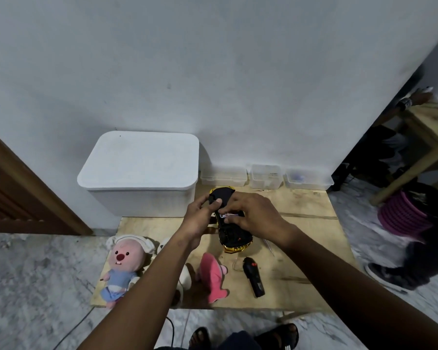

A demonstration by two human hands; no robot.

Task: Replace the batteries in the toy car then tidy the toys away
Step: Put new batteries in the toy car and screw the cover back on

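A black and gold toy car [232,236] lies upside down on the low wooden table [309,251]. My left hand [200,218] grips its far end. My right hand [256,218] rests on its middle, with the fingertips pressing a battery [229,215] at the open battery bay. A black remote control [254,276] lies on the table nearer to me. A pink plush beaver in a blue outfit [123,266], a white plush [185,276] partly hidden by my left forearm, and a pink plush fish [214,277] lie along the table's near edge.
A white lidded bin [139,170] stands on the floor behind the table's left corner. Three clear plastic boxes [264,176] line the wall. A thin metal tool [269,246] lies right of the car. Another person's legs [402,269] and a wooden stool [430,137] are at the right.
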